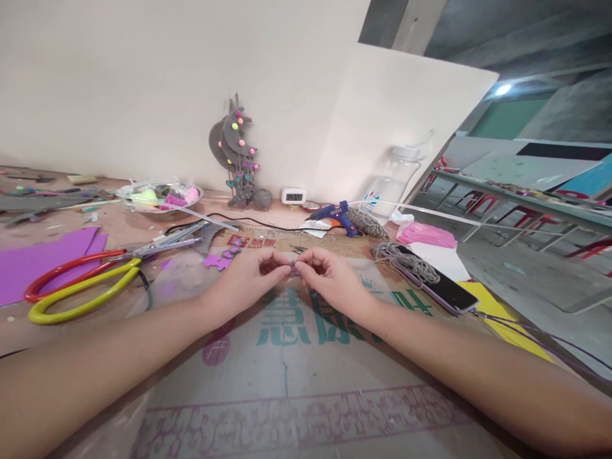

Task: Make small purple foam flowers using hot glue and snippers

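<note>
Head view: a printed sheet [296, 382] covers the table before a pale board [167, 83]; green-grey tables [521, 203] and red stools [517, 221] stand beyond, right. Left hand [258, 274] and right hand [329, 277] pinch one tiny purplish piece [294, 270] between fingertips, over the sheet. Nearby lie smooth purple sheets [43, 261], stringy grey yarn [414, 264], one pair of loop-handled scissors [155, 247], one glue gun [342, 215], one phone [449, 291]

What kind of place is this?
Probably a craft workshop: there's a glue gun, big scissors, and purple sheets on the worktable.
</note>
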The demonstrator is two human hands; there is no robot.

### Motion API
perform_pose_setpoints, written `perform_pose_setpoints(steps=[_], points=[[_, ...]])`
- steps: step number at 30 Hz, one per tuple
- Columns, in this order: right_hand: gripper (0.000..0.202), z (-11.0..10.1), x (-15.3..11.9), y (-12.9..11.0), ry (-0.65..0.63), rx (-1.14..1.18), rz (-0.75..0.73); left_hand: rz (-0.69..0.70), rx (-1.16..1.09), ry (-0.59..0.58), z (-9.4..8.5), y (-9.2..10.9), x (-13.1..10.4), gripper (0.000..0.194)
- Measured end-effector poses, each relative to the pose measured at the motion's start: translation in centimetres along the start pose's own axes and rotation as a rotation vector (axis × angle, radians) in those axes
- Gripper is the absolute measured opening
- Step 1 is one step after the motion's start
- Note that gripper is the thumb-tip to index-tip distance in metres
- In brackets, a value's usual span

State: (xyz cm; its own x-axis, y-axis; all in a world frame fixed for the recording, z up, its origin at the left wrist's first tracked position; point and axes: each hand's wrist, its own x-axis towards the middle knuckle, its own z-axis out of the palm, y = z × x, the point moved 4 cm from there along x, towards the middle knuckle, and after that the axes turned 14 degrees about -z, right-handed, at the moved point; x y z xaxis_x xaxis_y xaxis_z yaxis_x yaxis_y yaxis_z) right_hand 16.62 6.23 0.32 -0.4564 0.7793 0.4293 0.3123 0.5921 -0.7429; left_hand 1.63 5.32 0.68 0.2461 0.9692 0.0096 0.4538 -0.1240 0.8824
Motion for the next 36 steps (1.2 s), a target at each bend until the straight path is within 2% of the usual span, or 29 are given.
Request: perform_pose_setpoints(steps=[6,8,11,13,14,17,19,26,32,34,36], points=[[0.023,-0.2,0.1,-0.1,-0.028,-0.002,-0.010,-0.016,-0.069,-0.063,0.2,-0.4,0.1,0.017],[0.024,-0.7,0.1,-0.2,0.044,0.006,-0.028,-0.033,-0.078,-0.044,0.2,-0.5,0.2,0.018],[0.018,-2.4,-0.1,-0.8,0.281,-0.039,-0.127,-0.083,-0.120,0.008,-0.1,-0.8,0.6,0.021],[0.016,-3.0,-0.4,-1.3,0.319,-0.146,-0.191,-0.105,-0.150,0.027,-0.3,-1.0,0.8,0.022],[0.020,-2.9,-0.4,-1.4,0.271,-0.202,-0.204,-0.106,-0.161,0.036,-0.4,-1.1,0.9,0.022],[0.023,-1.7,-0.3,-1.0,0.024,-0.296,-0.174,-0.076,-0.151,0.056,-0.5,-1.0,0.9,0.022],[0.022,-0.9,-0.2,-0.7,-0.045,-0.301,-0.140,-0.051,-0.114,0.076,-0.6,-0.7,0.6,0.021],[0.017,-0.4,0.5,-0.8,-0.031,-0.230,-0.138,0.007,-0.041,0.109,-0.7,0.7,-0.4,0.018],[0.019,-0.7,0.5,-0.6,-0.054,-0.242,-0.099,-0.089,-0.161,0.168,-1.2,-0.4,0.4,0.022],[0.020,-0.8,0.2,-1.0,-0.093,-0.342,-0.183,-0.136,-0.267,0.175,-1.5,-1.0,0.8,0.024],[0.021,-0.7,-0.4,-2.2,-0.158,-0.485,-0.375,-0.163,-0.321,0.188,-1.7,-1.4,1.1,0.027]])
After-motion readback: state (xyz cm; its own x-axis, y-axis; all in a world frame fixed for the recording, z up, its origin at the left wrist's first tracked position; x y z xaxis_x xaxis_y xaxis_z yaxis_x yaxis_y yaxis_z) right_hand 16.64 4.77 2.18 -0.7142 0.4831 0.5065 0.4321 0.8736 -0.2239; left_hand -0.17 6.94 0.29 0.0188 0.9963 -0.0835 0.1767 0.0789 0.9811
